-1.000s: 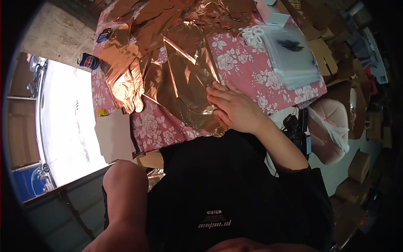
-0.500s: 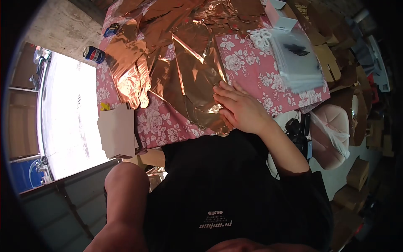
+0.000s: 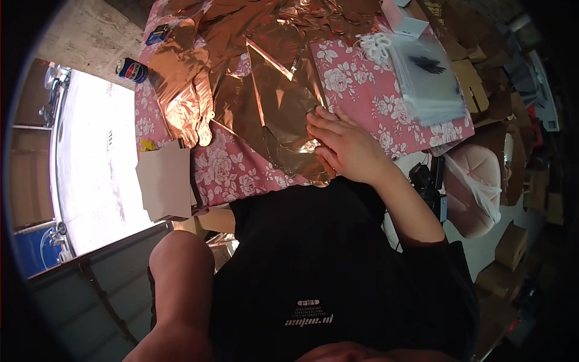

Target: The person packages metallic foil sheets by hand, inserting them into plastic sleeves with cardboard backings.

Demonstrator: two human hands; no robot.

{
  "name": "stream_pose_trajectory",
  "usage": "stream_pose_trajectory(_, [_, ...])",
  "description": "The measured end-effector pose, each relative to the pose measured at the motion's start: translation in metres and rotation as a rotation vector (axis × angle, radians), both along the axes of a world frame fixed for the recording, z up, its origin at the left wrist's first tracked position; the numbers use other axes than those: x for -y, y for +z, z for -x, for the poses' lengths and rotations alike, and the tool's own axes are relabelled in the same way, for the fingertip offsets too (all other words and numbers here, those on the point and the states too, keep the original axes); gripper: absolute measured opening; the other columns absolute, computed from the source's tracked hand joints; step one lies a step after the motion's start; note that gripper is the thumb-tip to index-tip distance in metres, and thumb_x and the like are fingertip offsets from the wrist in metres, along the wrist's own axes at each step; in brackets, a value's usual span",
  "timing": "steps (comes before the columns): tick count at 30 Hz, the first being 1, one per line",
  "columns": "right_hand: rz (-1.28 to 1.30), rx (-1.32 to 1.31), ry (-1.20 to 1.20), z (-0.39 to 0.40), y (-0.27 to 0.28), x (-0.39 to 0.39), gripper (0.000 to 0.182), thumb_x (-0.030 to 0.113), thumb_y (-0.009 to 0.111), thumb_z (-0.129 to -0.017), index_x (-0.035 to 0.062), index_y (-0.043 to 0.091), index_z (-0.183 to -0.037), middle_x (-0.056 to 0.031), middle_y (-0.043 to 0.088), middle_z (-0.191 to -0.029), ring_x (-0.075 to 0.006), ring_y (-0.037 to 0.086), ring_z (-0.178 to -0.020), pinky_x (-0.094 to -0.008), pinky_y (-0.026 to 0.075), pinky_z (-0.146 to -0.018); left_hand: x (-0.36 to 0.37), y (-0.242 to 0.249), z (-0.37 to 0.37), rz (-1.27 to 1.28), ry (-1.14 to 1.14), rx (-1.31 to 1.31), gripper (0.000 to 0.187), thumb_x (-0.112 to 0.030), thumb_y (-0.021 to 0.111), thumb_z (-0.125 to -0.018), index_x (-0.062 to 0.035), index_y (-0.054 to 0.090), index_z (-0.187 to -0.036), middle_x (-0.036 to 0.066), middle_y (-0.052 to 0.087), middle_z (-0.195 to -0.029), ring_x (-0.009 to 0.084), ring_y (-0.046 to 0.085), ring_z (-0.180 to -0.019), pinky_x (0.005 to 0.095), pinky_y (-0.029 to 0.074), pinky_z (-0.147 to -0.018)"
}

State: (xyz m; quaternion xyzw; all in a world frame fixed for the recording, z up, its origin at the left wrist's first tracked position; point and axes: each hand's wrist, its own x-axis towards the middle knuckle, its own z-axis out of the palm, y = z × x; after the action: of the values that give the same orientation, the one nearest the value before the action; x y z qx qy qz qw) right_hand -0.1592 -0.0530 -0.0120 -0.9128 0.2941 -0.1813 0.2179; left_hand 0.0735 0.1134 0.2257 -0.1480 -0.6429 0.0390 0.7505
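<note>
On the floral cloth [image 3: 368, 102], near edge | right hand [image 3: 347, 148] flat on copper foil [image 3: 283, 114], fingers [image 3: 322, 120] straight, close together, pressing it down | foil lies creased, touching more foil sheets [image 3: 181, 90] to its left | left hand out of sight, upper arm [image 3: 181, 271] low | can [image 3: 131, 69] at far left corner | clear bags [image 3: 428, 78] right

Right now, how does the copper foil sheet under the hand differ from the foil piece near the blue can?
The foil sheet lies flat and broad, pressed by the right hand. The foil piece near the blue can is narrower, more crinkled, and no hand touches it. Both are shiny copper and rest on the floral tablecloth.
</note>
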Motion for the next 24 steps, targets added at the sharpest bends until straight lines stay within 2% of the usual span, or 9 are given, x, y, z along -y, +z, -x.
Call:
stream_pose_trajectory(3, [0.004, -0.004, 0.010, -0.003, 0.000, 0.001, 0.043, 0.020, 0.072, -0.099, 0.0036, 0.066, -0.139, -0.0106, 0.059, -0.156, -0.0295, 0.045, -0.154, -0.0530, 0.031, -0.130, -0.005, 0.005, 0.000, 0.006, 0.046, 0.074, 0.019, 0.010, 0.062, -0.091, 0.0044, 0.067, -0.108, 0.013, 0.065, -0.117, 0.0266, 0.066, -0.120, 0.0372, 0.061, -0.099])
stream_pose_trajectory(6, [-0.004, -0.017, 0.013, 0.001, 0.001, 0.000, 0.043, 0.020, 0.072, -0.099, 0.0034, 0.066, -0.139, -0.0102, 0.059, -0.156, -0.0296, 0.044, -0.154, -0.0534, 0.031, -0.130, -0.007, 0.012, 0.013, -0.137, 0.135, -0.100, 0.020, 0.010, 0.062, -0.091, 0.0032, 0.067, -0.109, 0.012, 0.065, -0.117, 0.0275, 0.066, -0.119, 0.0389, 0.060, -0.098])
stream_pose_trajectory(8, [0.002, 0.012, 0.015, -0.002, 0.000, 0.000, 0.043, 0.020, 0.072, -0.099, 0.0034, 0.067, -0.138, -0.0099, 0.059, -0.156, -0.0295, 0.044, -0.154, -0.0536, 0.031, -0.130, -0.005, 0.014, 0.014, -0.126, 0.004, -0.094, 0.020, 0.010, 0.062, -0.091, 0.0026, 0.066, -0.109, 0.011, 0.065, -0.116, 0.0285, 0.067, -0.117, 0.0401, 0.060, -0.097])
stream_pose_trajectory(11, [-0.001, 0.009, 0.007, -0.001, -0.002, 0.000, 0.043, 0.020, 0.072, -0.099, 0.0034, 0.067, -0.139, -0.0093, 0.059, -0.156, -0.0292, 0.044, -0.154, -0.0534, 0.031, -0.130, -0.005, 0.007, 0.012, -0.041, 0.108, -0.085, 0.019, 0.010, 0.062, -0.091, 0.0022, 0.066, -0.108, 0.011, 0.065, -0.115, 0.0284, 0.067, -0.116, 0.0395, 0.060, -0.096])
stream_pose_trajectory(14, [-0.018, 0.002, 0.003, 0.001, -0.001, -0.002, 0.043, 0.020, 0.071, -0.100, 0.0037, 0.067, -0.140, -0.0092, 0.058, -0.157, -0.0285, 0.044, -0.155, -0.0532, 0.031, -0.130, -0.006, -0.002, 0.004, 0.023, -0.019, 0.031, 0.019, 0.009, 0.063, -0.091, 0.0021, 0.067, -0.109, 0.011, 0.065, -0.116, 0.0282, 0.067, -0.116, 0.0386, 0.061, -0.095])
stream_pose_trajectory(17, [0.000, -0.011, 0.005, 0.000, -0.002, 0.000, 0.043, 0.020, 0.071, -0.100, 0.0039, 0.067, -0.140, -0.0091, 0.058, -0.157, -0.0281, 0.043, -0.155, -0.0530, 0.031, -0.130, -0.005, -0.001, 0.004, 0.044, 0.115, 0.022, 0.020, 0.007, 0.064, -0.092, 0.0031, 0.067, -0.111, 0.012, 0.065, -0.119, 0.0288, 0.066, -0.119, 0.0392, 0.060, -0.097])
stream_pose_trajectory(18, [-0.006, -0.010, 0.007, 0.000, -0.001, 0.000, 0.043, 0.021, 0.071, -0.100, 0.0039, 0.067, -0.140, -0.0090, 0.058, -0.157, -0.0279, 0.043, -0.155, -0.0529, 0.031, -0.130, -0.006, 0.003, 0.007, 0.042, 0.116, 0.015, 0.020, 0.007, 0.064, -0.092, 0.0031, 0.067, -0.111, 0.012, 0.065, -0.119, 0.0288, 0.066, -0.119, 0.0392, 0.060, -0.097])
stream_pose_trajectory(20, [-0.016, -0.024, 0.007, 0.001, 0.000, -0.001, 0.043, 0.022, 0.070, -0.101, 0.0038, 0.067, -0.140, -0.0088, 0.057, -0.158, -0.0277, 0.042, -0.156, -0.0528, 0.031, -0.130, -0.008, 0.013, 0.013, -0.169, 0.034, -0.056, 0.021, 0.006, 0.065, -0.093, 0.0045, 0.066, -0.114, 0.014, 0.064, -0.124, 0.0296, 0.064, -0.122, 0.0409, 0.058, -0.101])
stream_pose_trajectory(24, [-0.025, -0.015, 0.007, 0.000, -0.001, 0.000, 0.044, 0.022, 0.070, -0.101, 0.0035, 0.067, -0.140, -0.0088, 0.056, -0.159, -0.0273, 0.041, -0.157, -0.0529, 0.030, -0.131, -0.005, 0.012, 0.018, -0.150, -0.015, -0.051, 0.023, 0.006, 0.065, -0.093, 0.0049, 0.066, -0.116, 0.015, 0.063, -0.125, 0.0301, 0.063, -0.124, 0.0419, 0.057, -0.104])
